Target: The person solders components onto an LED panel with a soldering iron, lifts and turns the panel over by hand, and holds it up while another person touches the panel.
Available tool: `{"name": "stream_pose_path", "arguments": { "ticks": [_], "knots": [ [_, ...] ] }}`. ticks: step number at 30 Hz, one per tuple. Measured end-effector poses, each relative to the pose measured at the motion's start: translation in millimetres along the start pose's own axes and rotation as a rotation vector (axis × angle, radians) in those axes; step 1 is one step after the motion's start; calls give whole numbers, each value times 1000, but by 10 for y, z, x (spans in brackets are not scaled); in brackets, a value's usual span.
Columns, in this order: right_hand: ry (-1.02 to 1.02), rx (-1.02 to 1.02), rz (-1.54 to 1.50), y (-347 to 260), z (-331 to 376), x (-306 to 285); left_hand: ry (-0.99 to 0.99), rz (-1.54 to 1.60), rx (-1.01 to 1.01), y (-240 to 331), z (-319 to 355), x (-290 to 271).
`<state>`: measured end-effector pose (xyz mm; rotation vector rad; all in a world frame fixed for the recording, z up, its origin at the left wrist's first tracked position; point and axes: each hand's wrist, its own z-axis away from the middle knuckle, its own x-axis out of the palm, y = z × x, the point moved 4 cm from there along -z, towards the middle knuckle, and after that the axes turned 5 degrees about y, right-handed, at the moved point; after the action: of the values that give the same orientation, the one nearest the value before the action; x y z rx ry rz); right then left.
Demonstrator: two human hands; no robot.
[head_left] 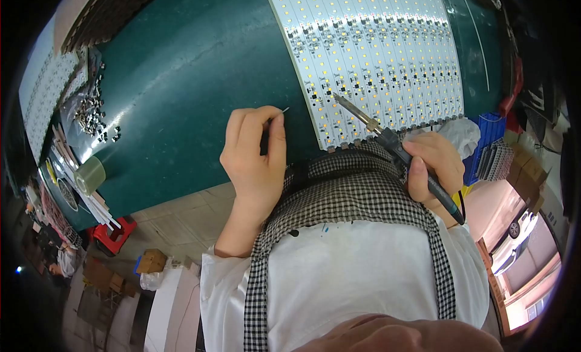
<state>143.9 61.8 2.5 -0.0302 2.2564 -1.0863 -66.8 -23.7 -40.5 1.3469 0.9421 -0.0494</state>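
Observation:
My right hand (pixel 437 167) grips a soldering iron (pixel 392 145) by its dark handle. The iron's metal tip reaches over the lower left part of a white LED circuit board panel (pixel 375 55); whether it touches cannot be told. Rows of small yellow LEDs and black components cover the panel. Left of the panel, my left hand (pixel 254 146) pinches a short, thin, pale piece between thumb and forefinger, its end poking out toward the panel. Most of that piece is hidden by the fingers, so its kind is unclear.
The green tabletop (pixel 181 104) carries a roll of clear tape (pixel 90 175), a heap of small metal parts (pixel 92 113) and more LED boards (pixel 48 92) at the left. Blue crates (pixel 489 137) stand at the right. A red object (pixel 114 236) sits below the table's left edge.

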Motion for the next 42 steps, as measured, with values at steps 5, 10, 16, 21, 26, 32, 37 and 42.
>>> {"name": "stream_pose_path", "arguments": {
  "ticks": [5,10,16,21,26,32,37,42],
  "knots": [
    [79,32,56,-48,-73,-247,118,-58,80,-49,-39,33],
    [520,81,355,434,-302,-835,195,-41,8,-203,93,71],
    [770,-265,867,1132,-723,-1330,189,-92,37,-157,194,49],
    [395,151,642,1500,-704,-1067,146,8,-57,-163,120,46],
    [297,340,427,1134,-156,-950,-148,64,-189,15,26,134],
    [252,612,367,812,291,-754,-231,291,-326,32,53,274],
    [456,454,-146,652,329,-897,-190,518,-316,313,-15,124],
    [482,89,-326,426,-169,-1398,-143,609,-170,851,-339,-194]
  ]
}}
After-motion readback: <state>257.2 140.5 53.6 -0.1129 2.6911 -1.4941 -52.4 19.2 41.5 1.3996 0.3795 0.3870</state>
